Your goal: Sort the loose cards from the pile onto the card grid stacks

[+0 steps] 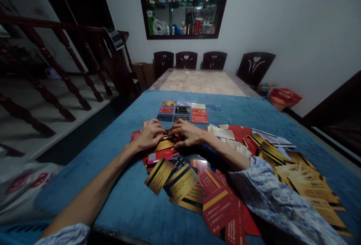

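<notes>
My left hand [150, 135] and my right hand [186, 133] are close together over a loose pile of cards on the blue tablecloth. Their fingers curl inward around cards at the top of the pile, and the fingertips partly hide what they grip. A gold card [163, 144] with a dark stripe shows between and below the hands. Nearer to me lie more gold cards [184, 183] and red cards [218, 209], overlapping and fanned out. Beyond my hands, cards are laid in rows, among them a red card [199, 115] and a black card [183, 110].
Many gold cards [307, 185] and red and white papers spread to the right, by my right sleeve [279, 196]. The blue tablecloth [113, 143] covers the near table. Dark chairs [186, 61] stand at the far end, a wooden railing [70, 49] at left, a plastic bag [25, 188] near left.
</notes>
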`<state>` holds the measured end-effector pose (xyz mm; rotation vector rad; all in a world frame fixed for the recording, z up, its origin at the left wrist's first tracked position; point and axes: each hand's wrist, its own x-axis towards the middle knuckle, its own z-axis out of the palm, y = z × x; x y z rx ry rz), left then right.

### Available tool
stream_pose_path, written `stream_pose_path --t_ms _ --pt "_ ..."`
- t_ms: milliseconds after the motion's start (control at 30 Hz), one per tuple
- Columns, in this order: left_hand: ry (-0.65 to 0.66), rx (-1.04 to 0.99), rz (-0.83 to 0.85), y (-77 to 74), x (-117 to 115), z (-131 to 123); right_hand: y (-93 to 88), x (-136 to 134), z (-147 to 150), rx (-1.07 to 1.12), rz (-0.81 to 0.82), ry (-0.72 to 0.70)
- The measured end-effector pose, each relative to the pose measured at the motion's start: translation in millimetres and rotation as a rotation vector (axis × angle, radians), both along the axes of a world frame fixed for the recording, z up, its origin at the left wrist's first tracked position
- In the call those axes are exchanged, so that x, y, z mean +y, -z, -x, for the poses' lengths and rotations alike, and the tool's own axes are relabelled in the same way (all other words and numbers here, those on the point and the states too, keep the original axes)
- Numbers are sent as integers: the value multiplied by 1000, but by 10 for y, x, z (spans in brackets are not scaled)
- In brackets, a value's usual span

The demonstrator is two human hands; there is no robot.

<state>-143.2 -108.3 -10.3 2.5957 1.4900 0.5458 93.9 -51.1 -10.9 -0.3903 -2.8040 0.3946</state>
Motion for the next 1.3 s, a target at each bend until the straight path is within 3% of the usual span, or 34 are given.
stream_pose_path --t_ms 233,600,933,1300 --pt "37 -33 -2 13 -36 -44 20 -31 25 -23 13 -41" --pt "134 -32 45 -26 -115 -57 24 -16 -45 -28 10 68" --pt "145 -7 -17 6 -111 -69 46 80 -185 -26 55 114" --pt "204 -117 -147 32 -95 -52 102 108 -210 68 42 101"
